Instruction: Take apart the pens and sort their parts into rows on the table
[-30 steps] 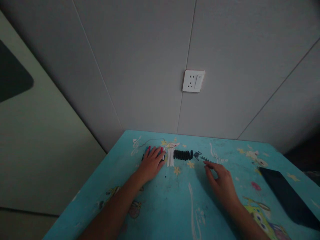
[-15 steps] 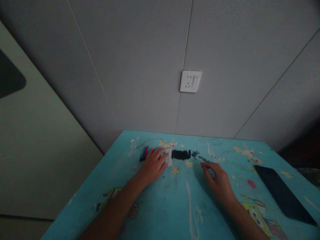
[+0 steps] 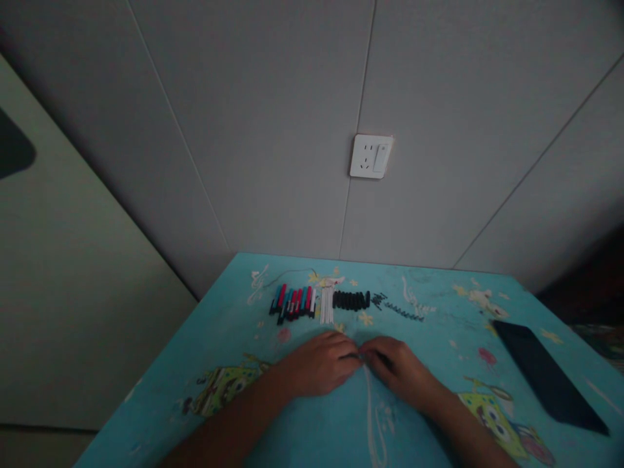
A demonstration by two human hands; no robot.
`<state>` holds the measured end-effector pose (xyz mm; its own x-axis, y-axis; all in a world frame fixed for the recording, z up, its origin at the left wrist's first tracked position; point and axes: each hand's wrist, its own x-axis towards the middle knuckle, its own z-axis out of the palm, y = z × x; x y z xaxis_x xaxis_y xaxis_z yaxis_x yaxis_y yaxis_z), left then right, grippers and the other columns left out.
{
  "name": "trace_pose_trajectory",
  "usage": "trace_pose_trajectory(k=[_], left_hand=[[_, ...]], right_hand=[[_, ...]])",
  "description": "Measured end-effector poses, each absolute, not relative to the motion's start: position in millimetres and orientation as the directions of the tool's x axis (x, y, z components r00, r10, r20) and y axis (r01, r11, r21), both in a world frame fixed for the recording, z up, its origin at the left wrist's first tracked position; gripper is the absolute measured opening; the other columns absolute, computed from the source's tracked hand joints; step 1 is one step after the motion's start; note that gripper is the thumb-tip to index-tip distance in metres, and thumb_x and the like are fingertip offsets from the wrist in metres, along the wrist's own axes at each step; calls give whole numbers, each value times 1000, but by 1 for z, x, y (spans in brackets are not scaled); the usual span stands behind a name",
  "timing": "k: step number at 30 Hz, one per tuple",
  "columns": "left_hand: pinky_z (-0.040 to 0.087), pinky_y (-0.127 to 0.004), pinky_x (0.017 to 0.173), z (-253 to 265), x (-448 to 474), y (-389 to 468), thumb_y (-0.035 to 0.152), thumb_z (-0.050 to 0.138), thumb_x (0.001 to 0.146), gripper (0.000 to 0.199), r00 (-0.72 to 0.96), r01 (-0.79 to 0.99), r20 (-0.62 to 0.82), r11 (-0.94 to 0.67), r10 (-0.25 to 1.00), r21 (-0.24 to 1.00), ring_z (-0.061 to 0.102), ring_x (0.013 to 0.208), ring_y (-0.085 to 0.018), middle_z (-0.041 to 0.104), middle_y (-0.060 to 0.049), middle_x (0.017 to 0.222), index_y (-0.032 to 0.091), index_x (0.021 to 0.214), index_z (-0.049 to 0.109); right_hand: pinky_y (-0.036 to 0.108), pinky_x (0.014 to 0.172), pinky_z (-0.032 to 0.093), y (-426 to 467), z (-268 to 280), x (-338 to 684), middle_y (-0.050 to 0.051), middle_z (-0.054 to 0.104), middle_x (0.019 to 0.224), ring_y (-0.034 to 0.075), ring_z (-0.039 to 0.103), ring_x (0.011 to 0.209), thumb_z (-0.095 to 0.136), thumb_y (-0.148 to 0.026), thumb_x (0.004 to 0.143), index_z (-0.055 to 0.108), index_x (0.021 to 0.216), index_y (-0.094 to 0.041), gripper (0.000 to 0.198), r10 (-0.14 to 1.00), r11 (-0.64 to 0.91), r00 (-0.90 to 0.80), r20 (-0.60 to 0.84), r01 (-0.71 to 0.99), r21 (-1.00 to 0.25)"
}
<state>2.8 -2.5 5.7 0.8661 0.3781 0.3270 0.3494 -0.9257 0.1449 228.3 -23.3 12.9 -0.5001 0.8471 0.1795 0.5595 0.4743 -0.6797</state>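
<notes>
My left hand (image 3: 322,363) and my right hand (image 3: 402,369) meet at the fingertips just above the tabletop. Both are closed in a pinch, and whatever lies between the fingers is too small or hidden to make out. Beyond them, a row of pink, blue and white pen-like tubes with dark ends (image 3: 293,303) lies side by side. To its right come thin white sticks (image 3: 327,305), then a row of short black cylinders (image 3: 351,300). Small dark pieces (image 3: 378,299) sit in a loose cluster, and a slanting line of tiny dark pieces (image 3: 404,312) trails off rightward.
A blue cartoon-printed cover (image 3: 302,429) lies over the table. At the right rests a dark flat panel (image 3: 548,377). The grey wall behind carries a white socket (image 3: 371,156); a pale panel (image 3: 73,292) stands at the left.
My left hand has left the row of tubes and come nearer, uncovering the tubes. My right hand has moved left and nearer from beside the small dark pieces, so the fingertips now meet.
</notes>
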Motion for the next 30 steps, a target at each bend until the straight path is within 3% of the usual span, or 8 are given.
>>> trace_pose_trajectory(k=[12,21,24,27,30], left_hand=[[45,-39,97,8,1,0,20,46,96,26,857,328,345,-921,383,208,59,107,-20,68,-7,107,20,118,60],[45,-38,96,12,-2,2,21,45,97,23,854,354,351,-923,385,152,58,105,-20,66,-7,106,20,112,63],[44,-42,95,14,-13,12,23,47,96,22,761,501,398,-854,513,142,56,106,-23,65,-9,104,20,110,63],[44,-45,93,12,-28,27,22,47,95,20,563,710,447,-684,695,170,56,100,-23,64,-8,99,20,101,66],[38,-50,100,8,-40,39,21,47,94,20,416,819,466,-545,781,181,56,97,-23,63,-6,94,21,91,67]], right_hand=[[30,79,50,-23,14,229,4,70,91,18,64,84,46,-24,95,69,97,-22,23,848,467,-503,170,554,-689],[29,82,49,-23,16,229,3,70,94,17,63,87,45,-22,96,68,100,-23,24,849,452,-506,153,545,-706],[29,80,49,-22,17,229,3,69,92,17,63,85,45,-24,96,68,99,-22,23,850,453,-505,147,560,-694],[30,81,49,-22,17,230,2,69,94,17,63,87,45,-24,97,67,101,-23,23,854,448,-501,138,575,-685],[30,82,48,-23,16,231,2,69,94,17,63,87,45,-24,97,67,101,-23,23,854,453,-500,142,580,-677]])
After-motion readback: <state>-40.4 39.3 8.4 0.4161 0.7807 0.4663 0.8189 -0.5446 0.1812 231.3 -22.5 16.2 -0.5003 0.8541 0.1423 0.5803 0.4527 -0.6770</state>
